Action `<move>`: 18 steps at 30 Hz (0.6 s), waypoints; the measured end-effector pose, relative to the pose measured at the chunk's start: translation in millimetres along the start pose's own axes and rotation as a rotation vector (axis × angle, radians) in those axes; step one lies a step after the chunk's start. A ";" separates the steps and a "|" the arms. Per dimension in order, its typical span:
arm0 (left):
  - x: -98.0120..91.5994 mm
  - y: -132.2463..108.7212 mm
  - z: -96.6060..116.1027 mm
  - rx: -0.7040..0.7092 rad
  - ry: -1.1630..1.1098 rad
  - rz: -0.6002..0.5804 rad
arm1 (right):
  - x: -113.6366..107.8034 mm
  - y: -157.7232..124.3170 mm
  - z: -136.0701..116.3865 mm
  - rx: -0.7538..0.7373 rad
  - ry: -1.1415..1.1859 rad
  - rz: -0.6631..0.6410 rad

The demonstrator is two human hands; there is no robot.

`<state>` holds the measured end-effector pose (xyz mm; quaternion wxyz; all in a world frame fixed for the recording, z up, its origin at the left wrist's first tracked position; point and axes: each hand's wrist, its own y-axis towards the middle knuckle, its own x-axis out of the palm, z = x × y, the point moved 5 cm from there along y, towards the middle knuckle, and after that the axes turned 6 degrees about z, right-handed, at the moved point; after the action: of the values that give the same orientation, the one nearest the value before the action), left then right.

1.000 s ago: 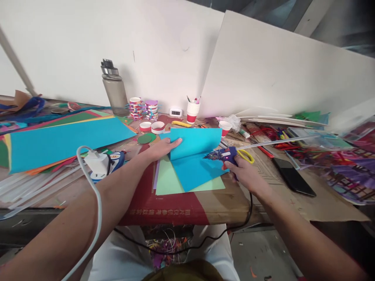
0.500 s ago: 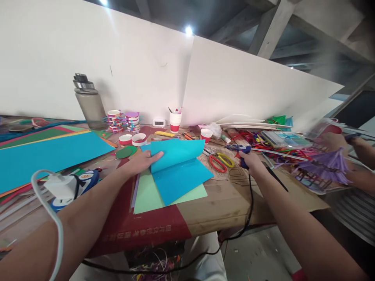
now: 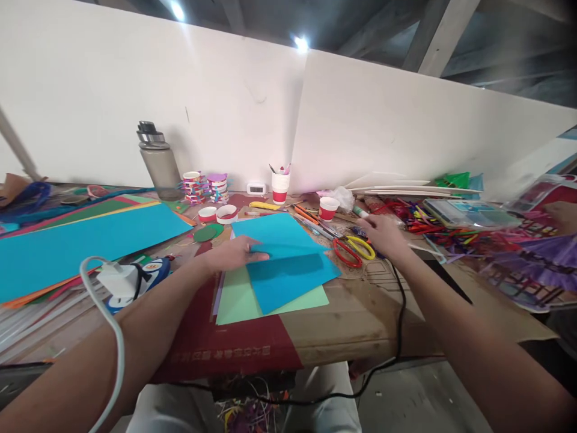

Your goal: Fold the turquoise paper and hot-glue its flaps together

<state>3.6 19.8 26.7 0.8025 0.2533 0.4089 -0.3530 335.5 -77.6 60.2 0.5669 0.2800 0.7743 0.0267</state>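
blue paper (image 3: 293,281) is pinched by left hand (image 3: 232,253) — right hand (image 3: 384,234) grip unclear — near blurred lettering (image 3: 220,355).

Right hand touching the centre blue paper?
Apart. The head view shows a clear gap, with scissors handles lying between the right hand and the blue paper.

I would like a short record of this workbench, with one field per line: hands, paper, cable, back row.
Left hand: fingers on the blue paper
Right hand: at the glue gun, which it mostly hides; grip unclear
Paper under the blue: pale green sheet
Cable: black cable, hanging down from near the right hand
Back row: grey bottle, white clock, cup stack with pens
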 end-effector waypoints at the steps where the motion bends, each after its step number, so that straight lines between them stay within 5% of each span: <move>1: 1.7 -0.7 2.2 0.012 0.009 -0.057 | 4.4 -1.3 -20.6 -0.076 0.169 -0.027; 5: 2.7 -7.6 14.9 0.152 -0.072 -0.306 | 30.0 -6.5 -98.2 -0.374 0.518 -0.200; 9: -4.8 -14.2 19.6 0.171 -0.198 -0.439 | 61.7 -16.2 -137.2 -0.578 0.439 -0.327; 12: -4.2 -7.9 19.2 0.108 -0.329 -0.274 | 86.2 -29.7 -144.0 -0.663 0.267 -0.323; 15: 9.6 2.0 8.9 -0.086 -0.183 0.094 | 113.5 -44.7 -141.1 -0.647 0.113 -0.403; 18: 45.0 6.5 11.2 -0.073 0.200 0.061 | 131.0 -53.2 -138.5 -0.632 0.033 -0.443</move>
<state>32.7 -0.1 -4.1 0.7767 0.2704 0.4916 -0.2862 164.0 -23.3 -22.7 0.6047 -0.0830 0.7787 0.1453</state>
